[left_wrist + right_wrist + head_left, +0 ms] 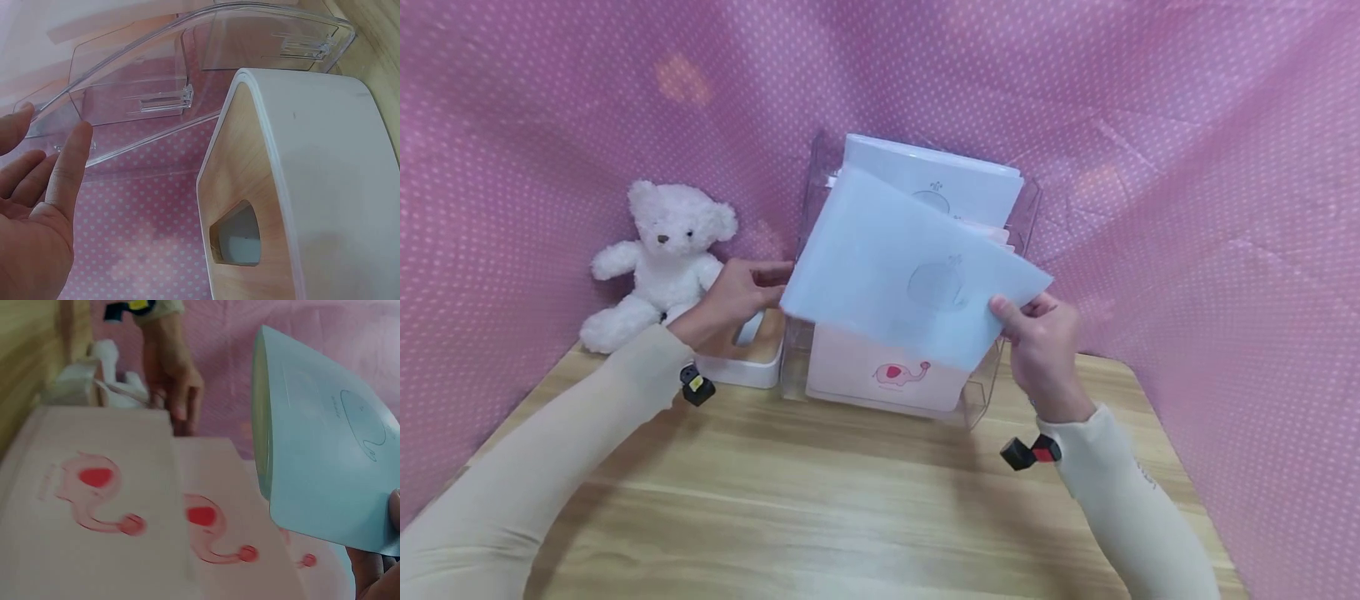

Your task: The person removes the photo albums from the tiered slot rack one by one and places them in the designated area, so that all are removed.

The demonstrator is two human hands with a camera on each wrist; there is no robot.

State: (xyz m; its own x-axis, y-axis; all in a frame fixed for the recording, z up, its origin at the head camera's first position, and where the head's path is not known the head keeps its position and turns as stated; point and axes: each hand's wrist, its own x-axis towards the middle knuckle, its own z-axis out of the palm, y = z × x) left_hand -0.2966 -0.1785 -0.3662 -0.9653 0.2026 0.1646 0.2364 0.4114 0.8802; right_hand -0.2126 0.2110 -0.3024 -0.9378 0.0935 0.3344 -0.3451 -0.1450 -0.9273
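My right hand (1047,354) pinches a light-blue notebook (865,267) by its lower right corner, thumb on the cover. A whale line drawing marks that cover. The notebook is tilted in front of a clear acrylic rack (795,367). At the rack's left side is my left hand (736,293), fingers mostly straight and thumb apart. In the left wrist view, its fingertips (80,134) are right by the rack's clear edge, with nothing held. Pink notebooks (106,556) with a red elephant stand in the rack's front tiers. Behind them is another whale notebook (895,171).
A white box (748,372) with a wood-look top and a cut-out opening stands against the rack's left side. A white teddy bear (666,267) sits behind it. The wooden table (850,508) stretches toward me, and pink dotted cloth (1187,208) surrounds it.
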